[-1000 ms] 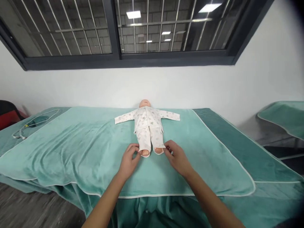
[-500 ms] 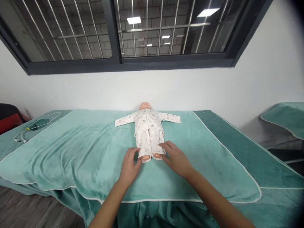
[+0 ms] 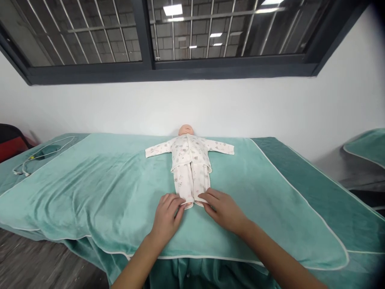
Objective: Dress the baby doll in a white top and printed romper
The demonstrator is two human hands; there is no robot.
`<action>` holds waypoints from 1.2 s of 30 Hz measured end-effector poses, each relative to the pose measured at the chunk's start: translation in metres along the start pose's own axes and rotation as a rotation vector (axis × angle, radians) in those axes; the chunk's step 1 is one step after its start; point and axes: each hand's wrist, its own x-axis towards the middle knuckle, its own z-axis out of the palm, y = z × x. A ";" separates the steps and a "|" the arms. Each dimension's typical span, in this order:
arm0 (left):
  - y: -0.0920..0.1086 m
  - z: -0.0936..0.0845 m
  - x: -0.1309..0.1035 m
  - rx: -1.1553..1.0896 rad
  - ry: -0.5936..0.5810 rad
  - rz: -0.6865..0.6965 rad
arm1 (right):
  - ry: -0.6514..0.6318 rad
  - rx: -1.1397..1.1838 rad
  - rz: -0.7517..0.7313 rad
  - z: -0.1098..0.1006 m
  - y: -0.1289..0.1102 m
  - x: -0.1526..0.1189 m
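A baby doll (image 3: 186, 129) lies on its back with its arms stretched out sideways. It wears a white patterned top (image 3: 189, 150) and matching trousers (image 3: 184, 182). My left hand (image 3: 167, 212) has its thumb and fingers closed on the cuff of the trouser leg on the left. On the other cuff, my right hand (image 3: 223, 208) pinches the hem between thumb and fingers. The doll's feet are mostly covered by the cuffs and my fingertips.
Under the doll, a light green blanket (image 3: 105, 176) with white piping covers a darker green bed cover (image 3: 300, 172). A white cable (image 3: 45, 150) lies at the far left by a red and black object (image 3: 12, 142). Behind stand a white wall (image 3: 120, 108) and a barred window (image 3: 147, 40).
Both hands have closed from beside the doll's feet onto the trouser cuffs. The feet, visible before, are now mostly covered. The camera view has shifted slightly.
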 end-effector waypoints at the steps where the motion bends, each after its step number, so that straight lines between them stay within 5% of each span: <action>1: -0.002 -0.002 -0.004 -0.021 -0.007 0.005 | 0.000 0.009 -0.021 -0.003 0.003 -0.002; 4: -0.010 -0.005 -0.012 -0.104 -0.016 -0.036 | 0.049 0.105 -0.027 -0.010 0.017 -0.006; 7: -0.019 -0.004 -0.009 -0.183 0.040 -0.208 | 0.212 0.256 0.149 -0.002 0.045 0.004; 11: -0.038 0.000 0.018 -0.260 0.141 -0.462 | 0.504 0.438 0.518 0.029 0.092 0.042; 14: -0.057 0.006 0.048 -0.294 0.179 -0.573 | 0.575 0.496 0.618 0.050 0.119 0.080; 18: -0.078 0.019 0.085 -0.314 0.213 -0.619 | 0.578 0.498 0.582 0.060 0.135 0.115; 22: -0.088 0.030 0.107 -0.317 0.222 -0.548 | 0.589 0.555 0.597 0.062 0.137 0.113; 27: -0.089 0.032 0.108 -0.316 0.120 -0.580 | 0.476 0.540 0.543 0.069 0.135 0.093; 36: -0.081 0.024 0.103 -0.285 0.103 -0.644 | 0.392 0.307 0.505 0.066 0.132 0.089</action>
